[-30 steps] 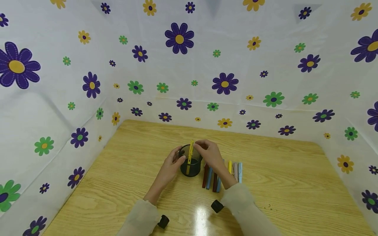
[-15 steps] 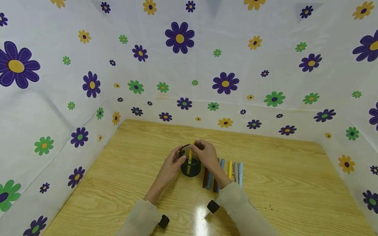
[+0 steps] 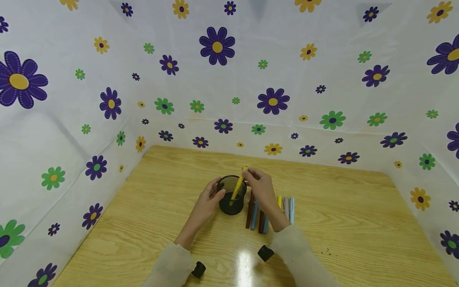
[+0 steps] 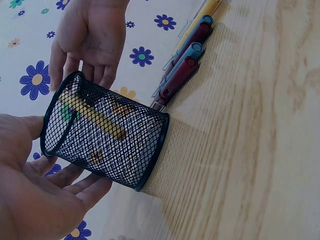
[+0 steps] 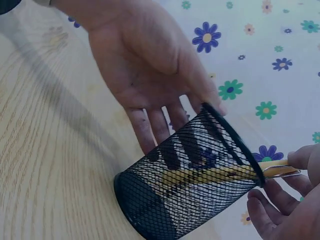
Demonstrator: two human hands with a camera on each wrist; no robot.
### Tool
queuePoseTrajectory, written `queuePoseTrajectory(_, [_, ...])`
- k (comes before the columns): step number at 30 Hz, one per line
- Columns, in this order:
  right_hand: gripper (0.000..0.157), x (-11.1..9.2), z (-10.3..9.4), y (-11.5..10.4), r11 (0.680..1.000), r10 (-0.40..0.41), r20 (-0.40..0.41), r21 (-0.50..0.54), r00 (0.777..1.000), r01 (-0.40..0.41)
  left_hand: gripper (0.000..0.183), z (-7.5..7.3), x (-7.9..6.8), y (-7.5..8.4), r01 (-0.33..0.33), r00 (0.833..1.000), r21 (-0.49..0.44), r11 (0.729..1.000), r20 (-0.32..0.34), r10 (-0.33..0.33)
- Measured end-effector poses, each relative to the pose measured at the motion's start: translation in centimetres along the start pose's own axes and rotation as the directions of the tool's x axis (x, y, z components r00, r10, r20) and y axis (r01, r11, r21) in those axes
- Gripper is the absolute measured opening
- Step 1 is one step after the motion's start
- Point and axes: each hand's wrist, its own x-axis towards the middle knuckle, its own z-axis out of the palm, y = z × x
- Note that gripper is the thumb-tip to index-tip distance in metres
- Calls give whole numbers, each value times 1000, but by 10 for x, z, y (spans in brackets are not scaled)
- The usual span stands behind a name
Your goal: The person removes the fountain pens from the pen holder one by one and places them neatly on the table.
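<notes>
A black wire-mesh pen holder (image 3: 231,206) stands upright on the wooden table. My left hand (image 3: 206,199) holds it from the left, thumb near the front of the rim and fingers along the mesh side. Inside leans a yellow pen (image 3: 238,187), tilted to the right, its top above the rim. My right hand (image 3: 262,189) pinches that top end between thumb and fingers. Through the mesh in the right wrist view, the yellow pen's (image 5: 215,175) lower end shows above the holder's base. The pen's metal clip (image 5: 285,174) sticks out by the fingers.
To the right of the holder, several pens lie in a row: dark red (image 3: 250,215), blue (image 3: 254,216), yellow (image 3: 279,202), grey (image 3: 286,208) and light blue (image 3: 292,209). My right forearm partly covers them. A flower-patterned sheet (image 3: 236,79) surrounds the table's back and sides.
The yellow pen went from nearly upright to leaning right. My right hand first closed in leftward on its top, then moved right with it. The left hand and the holder stayed put.
</notes>
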Motion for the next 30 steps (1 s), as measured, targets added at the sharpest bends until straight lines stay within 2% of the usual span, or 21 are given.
queuePoseTrajectory(4, [34,0,-10,-5,990,15,-5,141,1000,-14,61,0,0,2,-2,1000,1,1000,-4,2])
queuePoseTrajectory(9, [34,-1,-24,-8,961,36,8,275,999,-37,61,-1,-1,4,-16,1000,-19,1000,-3,16])
queuePoseTrajectory(16, [39,-6,-45,-11,937,59,-1,346,998,-55,61,0,-1,4,-13,1000,-19,1000,1,13])
queuePoseTrajectory(30, [38,-20,-101,-17,902,15,-43,431,999,5,62,-1,-1,1,-5,1000,-18,1000,8,5])
